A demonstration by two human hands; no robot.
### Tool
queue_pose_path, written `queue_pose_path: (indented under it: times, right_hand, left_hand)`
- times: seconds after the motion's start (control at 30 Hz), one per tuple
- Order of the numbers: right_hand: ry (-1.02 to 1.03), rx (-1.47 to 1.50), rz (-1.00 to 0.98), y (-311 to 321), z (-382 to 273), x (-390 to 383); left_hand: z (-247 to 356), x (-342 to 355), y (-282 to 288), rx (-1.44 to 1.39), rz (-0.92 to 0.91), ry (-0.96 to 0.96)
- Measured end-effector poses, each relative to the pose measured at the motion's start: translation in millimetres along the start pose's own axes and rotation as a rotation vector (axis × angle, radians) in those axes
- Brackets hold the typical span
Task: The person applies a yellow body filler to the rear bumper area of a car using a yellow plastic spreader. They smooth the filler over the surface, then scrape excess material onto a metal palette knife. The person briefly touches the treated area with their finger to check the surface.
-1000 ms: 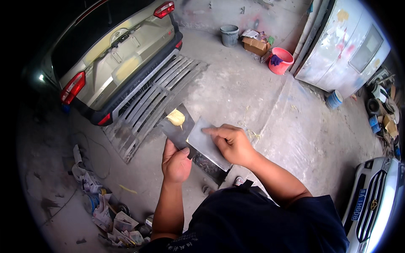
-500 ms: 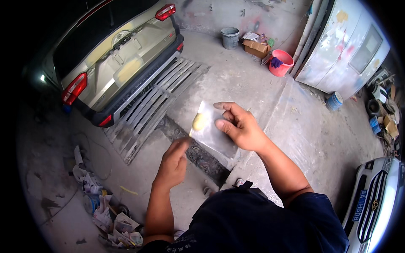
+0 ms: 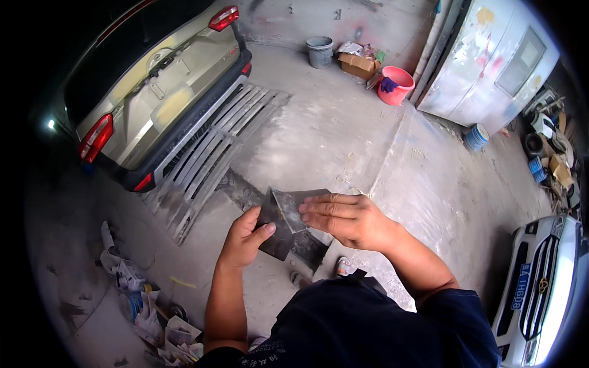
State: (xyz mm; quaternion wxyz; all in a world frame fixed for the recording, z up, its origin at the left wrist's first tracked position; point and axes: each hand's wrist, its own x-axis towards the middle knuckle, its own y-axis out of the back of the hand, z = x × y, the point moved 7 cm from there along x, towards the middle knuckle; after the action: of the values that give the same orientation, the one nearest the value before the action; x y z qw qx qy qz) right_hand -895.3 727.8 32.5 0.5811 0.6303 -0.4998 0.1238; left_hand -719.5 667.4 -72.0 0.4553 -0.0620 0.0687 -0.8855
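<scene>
In front of my body, my left hand (image 3: 241,240) grips a thin, dark, flat sheet (image 3: 278,246), its thumb lying on the upper face. My right hand (image 3: 354,222) comes in from the right with its fingers straight and close together over a thin grey plate (image 3: 289,212) with a pale smeared face. This plate meets the dark sheet along a slanting edge, where a little yellow shows. My right thumb is hidden beneath.
A car's tailgate (image 3: 165,95) with yellowish patches stands at left, slatted boards (image 3: 211,153) beside it. Beyond are a grey bucket (image 3: 319,53), a cardboard box (image 3: 358,65) and a red bucket (image 3: 396,86). A white car front (image 3: 540,288) stands right; paper litter (image 3: 150,322) lies lower left.
Both hands have come nearer my body. My left hand now grips the dark sheet. The right hand's pinch has become flat fingers, and the yellow lump on the pale sheet is out of sight.
</scene>
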Motion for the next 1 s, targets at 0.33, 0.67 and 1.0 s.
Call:
queue_pose_path:
  times: [0.33,0.67,1.0]
  right_hand:
    - [-0.106,-0.213,-0.102,45.8,37.9,-81.6]
    - [-1.007,-0.014,0.444,134.9,113.5,-216.9]
    - [-1.246,0.632,0.454,94.9,72.5,-271.6]
  left_hand:
    - [-28.8,46.0,-69.8,0.090,-0.082,0.074]
    - [-47.1,113.1,-168.4,-0.457,0.051,0.089]
    - [-102.6,133.1,-257.6,-0.570,-0.289,0.397]
